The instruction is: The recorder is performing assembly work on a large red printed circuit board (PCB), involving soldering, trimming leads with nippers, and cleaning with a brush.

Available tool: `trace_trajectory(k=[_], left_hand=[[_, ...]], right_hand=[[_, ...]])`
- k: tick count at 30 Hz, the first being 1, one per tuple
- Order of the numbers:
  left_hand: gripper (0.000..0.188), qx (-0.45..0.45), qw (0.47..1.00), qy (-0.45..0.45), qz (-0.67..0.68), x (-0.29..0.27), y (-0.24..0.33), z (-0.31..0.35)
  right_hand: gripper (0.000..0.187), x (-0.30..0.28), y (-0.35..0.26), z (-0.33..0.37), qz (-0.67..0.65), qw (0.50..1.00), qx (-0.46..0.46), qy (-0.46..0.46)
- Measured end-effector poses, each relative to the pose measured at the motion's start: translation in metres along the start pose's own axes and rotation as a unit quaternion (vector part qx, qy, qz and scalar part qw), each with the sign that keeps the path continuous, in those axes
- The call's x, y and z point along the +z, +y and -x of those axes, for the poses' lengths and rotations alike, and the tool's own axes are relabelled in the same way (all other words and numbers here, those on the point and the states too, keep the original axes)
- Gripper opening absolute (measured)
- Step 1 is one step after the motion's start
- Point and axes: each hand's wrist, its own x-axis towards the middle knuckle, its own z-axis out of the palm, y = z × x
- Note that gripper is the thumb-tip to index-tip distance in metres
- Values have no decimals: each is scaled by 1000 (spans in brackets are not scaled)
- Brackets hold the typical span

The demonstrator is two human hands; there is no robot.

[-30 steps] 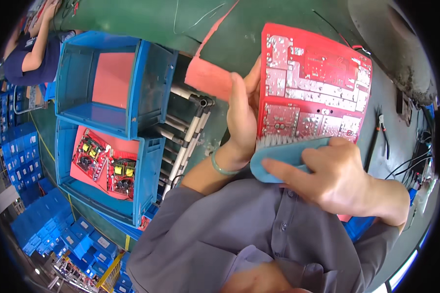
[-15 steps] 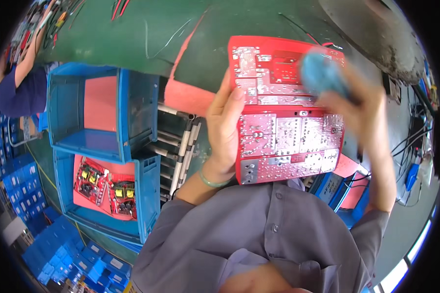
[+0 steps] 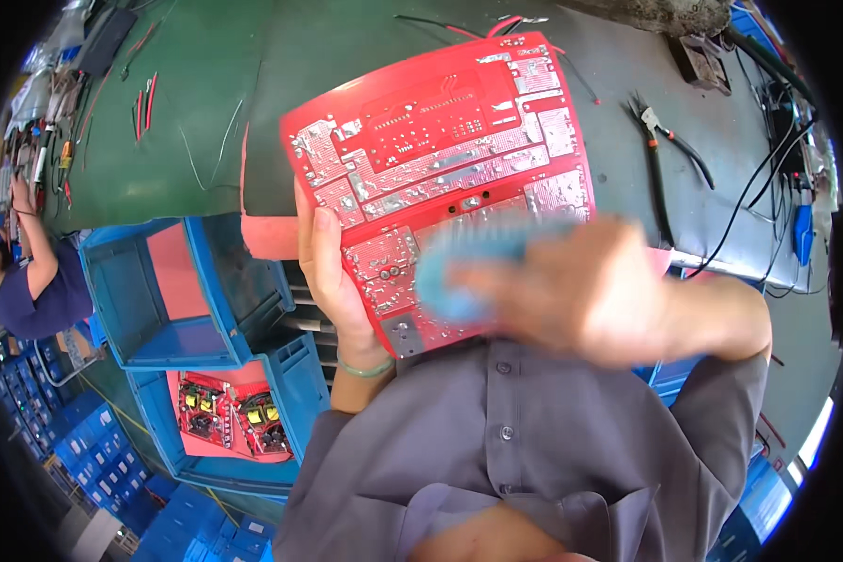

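A large red circuit board (image 3: pixel 421 155) is held up in front of me, its silvery soldered side facing me. My left hand (image 3: pixel 332 272) grips the board's left edge, thumb on the face and the other fingers behind it. In my right hand (image 3: pixel 581 290), smeared by motion, is a blue brush (image 3: pixel 445 272). Its pale bristles are at the lower half of the board; whether they touch cannot be made out.
Two stacked blue crates (image 3: pixel 159 361) stand at left; the lower one holds populated red boards (image 3: pixel 229 417). On the bench (image 3: pixel 618 103) lie cutting pliers (image 3: pixel 665 140), cables (image 3: pixel 759 187) and short red wires (image 3: pixel 145 108). A co-worker's arm (image 3: pixel 37 253) shows at far left.
My right hand has brought the brush from the board's upper right down and left to its lower half. The board now tilts, its right side higher. My view has shifted.
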Motion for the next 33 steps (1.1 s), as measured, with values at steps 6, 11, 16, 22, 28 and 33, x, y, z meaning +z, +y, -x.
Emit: trace_trajectory(k=[6,11,16,22,28,33], left_hand=[[50,32,999,-2,-24,-2,0,0],[47,43,999,11,-29,-9,-4,1],[47,42,998,15,-33,-8,-3,3],[45,43,999,0,1,-9,-1,5],[43,44,998,-24,26,-10,-2,3],[44,62,997,-52,18,-7,1,0]], right_hand=[[38,-18,41,-10,5,983,165,78],[47,-40,87,17,63,926,294,227],[48,-26,101,38,150,901,345,216],[44,-23,111,39,398,871,232,170],[31,2,56,43,107,939,264,191],[29,21,48,45,-315,872,338,163]])
